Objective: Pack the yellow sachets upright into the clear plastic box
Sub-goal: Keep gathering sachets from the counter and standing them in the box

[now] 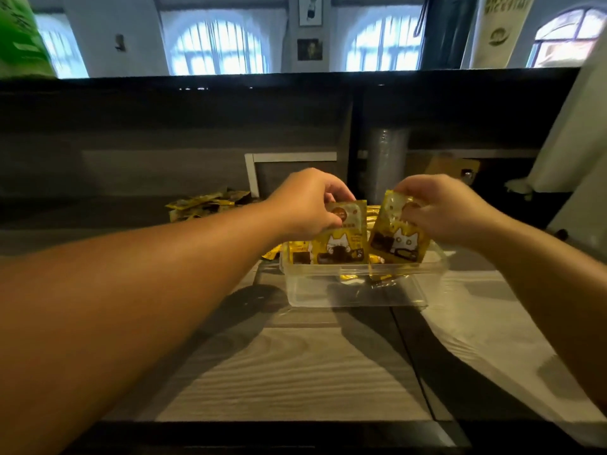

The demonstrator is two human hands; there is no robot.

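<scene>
A clear plastic box [354, 290] stands on the wooden table, with several yellow sachets inside it. My left hand [305, 205] pinches the top of one yellow cat-print sachet [341, 244], held upright with its lower edge inside the box. My right hand [440, 208] grips a second yellow sachet [395, 238], tilted a little, over the right half of the box. A loose pile of yellow sachets [207, 203] lies on the table to the back left.
The grey wooden table [295, 366] stretches toward me from the box. A dark counter wall [164, 126] rises behind it. A clear plastic sheet [486, 323] lies to the right of the box. A grey pipe [387, 165] stands behind the box.
</scene>
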